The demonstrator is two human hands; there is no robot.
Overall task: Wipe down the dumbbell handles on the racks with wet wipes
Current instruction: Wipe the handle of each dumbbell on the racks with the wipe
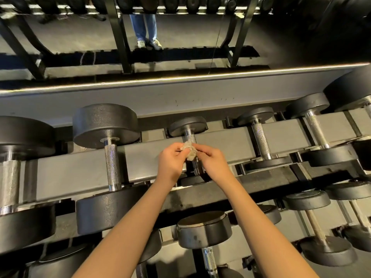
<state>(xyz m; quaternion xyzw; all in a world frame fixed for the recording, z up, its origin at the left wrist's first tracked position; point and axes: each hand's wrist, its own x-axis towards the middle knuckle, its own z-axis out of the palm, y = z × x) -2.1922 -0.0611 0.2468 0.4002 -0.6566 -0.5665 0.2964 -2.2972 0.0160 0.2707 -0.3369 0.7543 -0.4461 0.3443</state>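
A crumpled wipe (189,150) is pinched by the fingertips of the left hand (170,162) and the right hand (213,162). A dumbbell handle (189,135) is seen just beyond those fingers.

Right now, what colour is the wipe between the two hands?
The wipe is off-white, slightly beige; head view.

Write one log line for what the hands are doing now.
left hand: pinches wipe | right hand: pinches wipe | wipe: crumpled, at small dumbbell handle
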